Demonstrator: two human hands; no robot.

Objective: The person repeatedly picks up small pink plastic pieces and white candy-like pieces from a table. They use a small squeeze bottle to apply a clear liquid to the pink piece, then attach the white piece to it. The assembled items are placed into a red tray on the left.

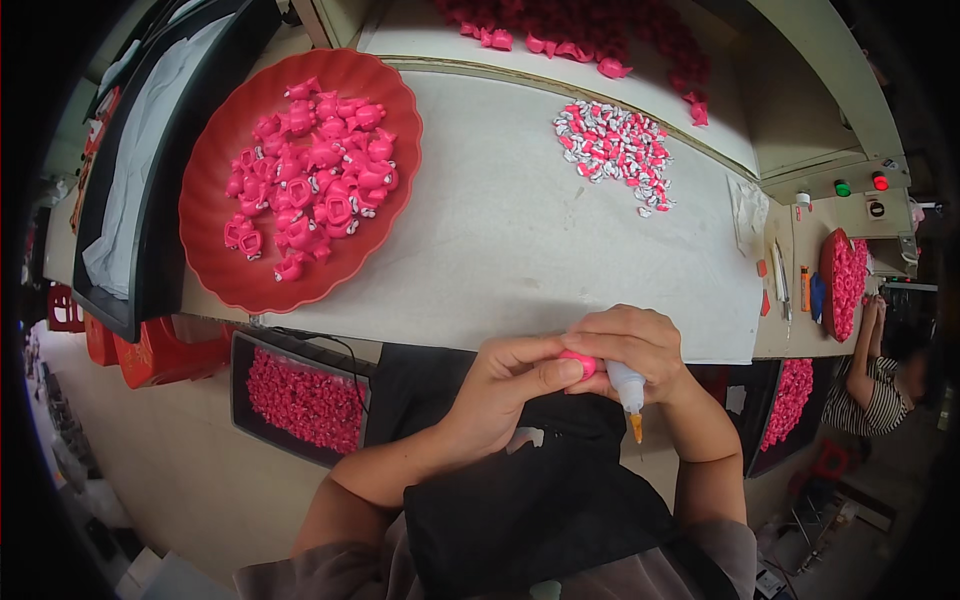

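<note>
My left hand [505, 385] is closed, pinching a small glossy pink plastic piece [579, 367] between thumb and fingers. My right hand [640, 345] meets it from the other side, its fingertips against the same piece. Tucked in the right hand is a small translucent squeeze bottle [627, 386] with an amber needle tip pointing down toward me. Both hands are just past the table's near edge, above my black apron [530, 500]. Part of the pink piece is hidden by my fingers.
A red scalloped plate [205, 245] at the left bears many hollow pink pieces. Small pink-and-white parts [615, 145] lie on the white sheet [480, 220]. More pink pieces [600, 30] fill the shelf behind. Bins [305, 400] stand below; another person [868, 385] works at right.
</note>
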